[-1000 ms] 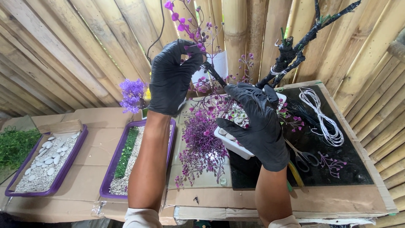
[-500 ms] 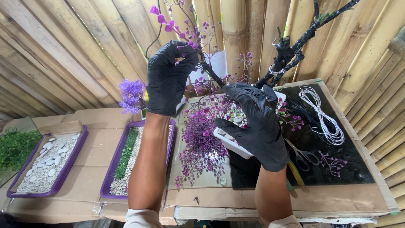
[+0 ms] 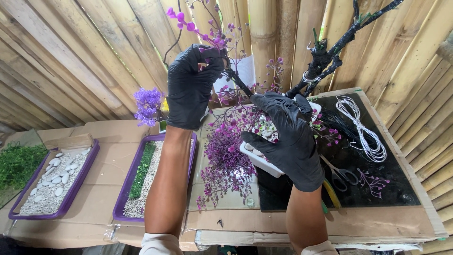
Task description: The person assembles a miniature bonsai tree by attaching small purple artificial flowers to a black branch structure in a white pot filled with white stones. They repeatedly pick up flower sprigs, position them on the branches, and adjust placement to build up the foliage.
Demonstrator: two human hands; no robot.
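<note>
Both my hands wear black gloves. My left hand [image 3: 192, 85] is raised and pinches a thin sprig of purple artificial flowers [image 3: 196, 26] against a dark wrapped branch [image 3: 238, 81]. My right hand [image 3: 289, 137] rests with spread fingers on the rim of a white rectangular pot [image 3: 258, 160] that holds the small artificial tree. Bunches of tiny purple blossoms [image 3: 226, 158] spill over the pot's left side. A second black branch [image 3: 330, 52] rises to the upper right.
A coil of white wire [image 3: 361, 127], scissors [image 3: 340, 174] and a loose purple sprig [image 3: 373, 182] lie on the black mat [image 3: 401, 189]. Two purple trays [image 3: 123, 203] [image 3: 71, 193] with pebbles and green moss sit left on cardboard. A bamboo wall [image 3: 94, 52] stands behind.
My left hand has shifted the purple flower sprig slightly left and closer to the dark branch. My right hand has stayed on the pot.
</note>
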